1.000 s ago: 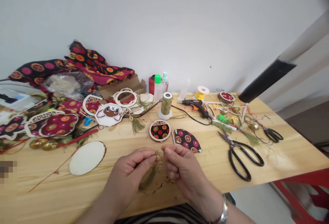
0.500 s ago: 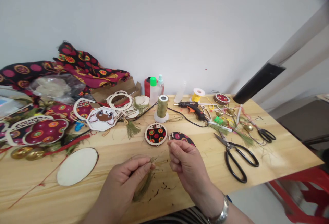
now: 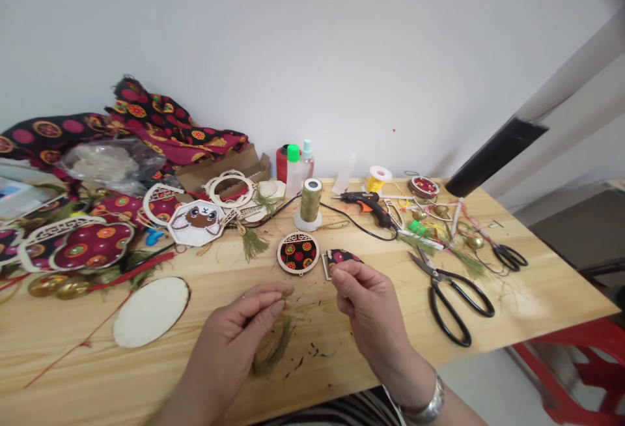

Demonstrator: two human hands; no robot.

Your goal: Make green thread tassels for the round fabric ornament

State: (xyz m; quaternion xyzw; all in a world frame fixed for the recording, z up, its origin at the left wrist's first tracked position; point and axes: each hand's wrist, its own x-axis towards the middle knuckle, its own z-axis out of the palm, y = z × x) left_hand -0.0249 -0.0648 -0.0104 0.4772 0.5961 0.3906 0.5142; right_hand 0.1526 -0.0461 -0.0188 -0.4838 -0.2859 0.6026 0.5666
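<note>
My left hand (image 3: pixel 249 325) pinches the top of an olive-green thread tassel (image 3: pixel 274 351), whose strands hang down in front of the table. To its right, my right hand (image 3: pixel 368 302) is closed in a pinch between thumb and forefinger; whatever is in it is too fine to make out. Just beyond the hands lies a round wooden-framed ornament (image 3: pixel 298 254) with dark flowered fabric. A patterned fabric piece (image 3: pixel 342 256) is partly hidden behind my right hand. Behind the ornament stands a spool of olive thread (image 3: pixel 310 201).
Large black-handled scissors (image 3: pixel 452 296) lie at right, with smaller scissors (image 3: pixel 510 256) beyond. A glue gun (image 3: pixel 366 204) and yellow thread spool (image 3: pixel 377 180) sit at the back. At left are a white oval disc (image 3: pixel 151 312), an animal-faced octagon (image 3: pixel 198 223) and heaped fabric (image 3: pixel 180 123).
My right hand has moved slightly right, widening the distance between the hands. My left hand keeps its pinch on the tassel. The whole view has shifted a little.
</note>
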